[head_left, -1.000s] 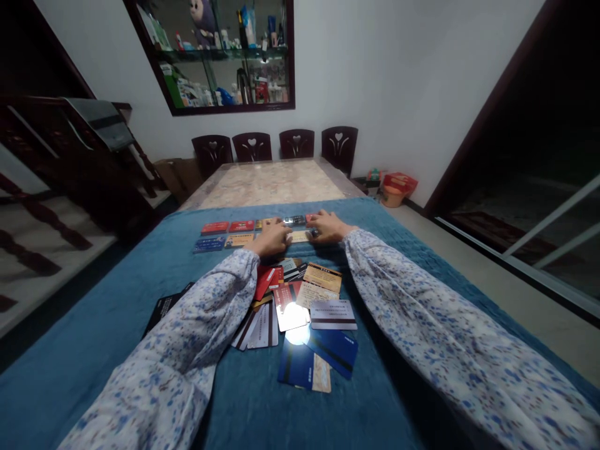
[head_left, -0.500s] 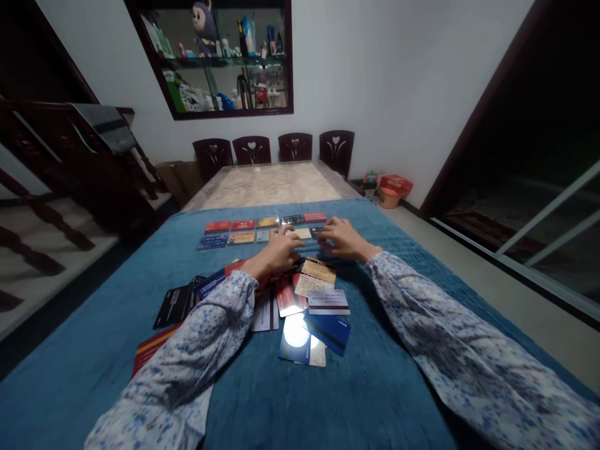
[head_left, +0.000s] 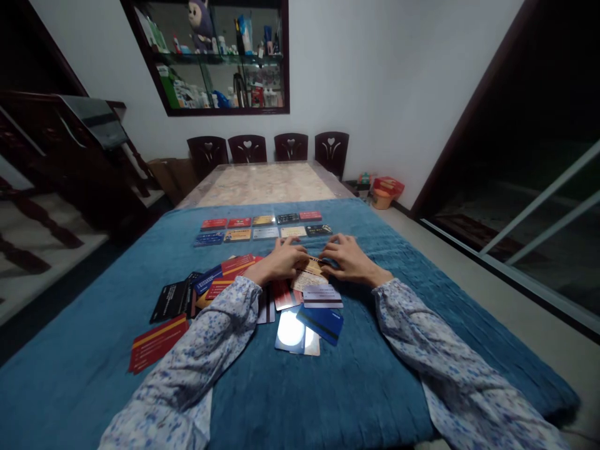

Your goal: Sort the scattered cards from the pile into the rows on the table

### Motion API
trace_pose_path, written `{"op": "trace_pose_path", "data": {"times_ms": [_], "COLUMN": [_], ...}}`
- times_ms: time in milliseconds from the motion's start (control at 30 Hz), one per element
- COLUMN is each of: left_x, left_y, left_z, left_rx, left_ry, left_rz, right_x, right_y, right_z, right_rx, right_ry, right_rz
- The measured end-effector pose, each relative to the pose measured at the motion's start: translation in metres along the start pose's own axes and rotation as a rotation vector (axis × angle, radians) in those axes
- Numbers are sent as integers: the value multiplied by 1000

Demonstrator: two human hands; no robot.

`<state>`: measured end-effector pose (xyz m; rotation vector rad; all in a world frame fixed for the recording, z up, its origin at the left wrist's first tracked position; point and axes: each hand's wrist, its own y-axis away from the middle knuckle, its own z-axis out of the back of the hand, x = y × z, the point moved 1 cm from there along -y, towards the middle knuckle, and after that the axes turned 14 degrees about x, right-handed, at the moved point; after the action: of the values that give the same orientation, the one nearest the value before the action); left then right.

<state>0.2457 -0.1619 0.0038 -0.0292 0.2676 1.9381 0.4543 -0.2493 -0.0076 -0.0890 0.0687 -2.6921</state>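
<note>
My left hand (head_left: 282, 260) reaches over the loose pile of cards, its curled fingers at the left edge of a gold bank card (head_left: 315, 265). On that card's opposite edge are the bent fingers of my right hand (head_left: 349, 259). A cream card (head_left: 309, 281) lies just below it, partly covered. Closer to me are a silver-white card (head_left: 323, 297), a blue card (head_left: 323, 324) and a light blue card (head_left: 284, 337) with a bright glare. My left hand and sleeve hide part of the pile.
Beyond my hands, two rows of cards (head_left: 265, 233) lie on the blue cloth (head_left: 375, 375). Black cards (head_left: 169, 301) and red cards (head_left: 158, 340) lie to the left. The bare marble tabletop (head_left: 276, 181) extends toward several dark chairs (head_left: 291, 147) by the wall.
Both hands have come back from the near row of laid-out cards to the gold card on the pile. More of the near row now shows. The view has shifted slightly.
</note>
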Motion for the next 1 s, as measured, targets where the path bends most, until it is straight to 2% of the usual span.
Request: {"op": "trace_pose_path", "data": {"times_ms": [167, 500, 733, 1000], "left_x": [1, 0, 1, 8], "left_y": [0, 0, 0, -9], "left_z": [-3, -5, -3, -9], "left_rx": [31, 13, -19, -105], "left_ry": [12, 43, 77, 94], "left_rz": [8, 7, -9, 30], "right_x": [1, 2, 2, -4], "right_y": [0, 2, 2, -1], "right_z": [-2, -5, -2, -8], "right_rx": [45, 80, 54, -1], "right_ry": [-25, -71, -78, -98], "right_rz": [14, 12, 36, -5]}}
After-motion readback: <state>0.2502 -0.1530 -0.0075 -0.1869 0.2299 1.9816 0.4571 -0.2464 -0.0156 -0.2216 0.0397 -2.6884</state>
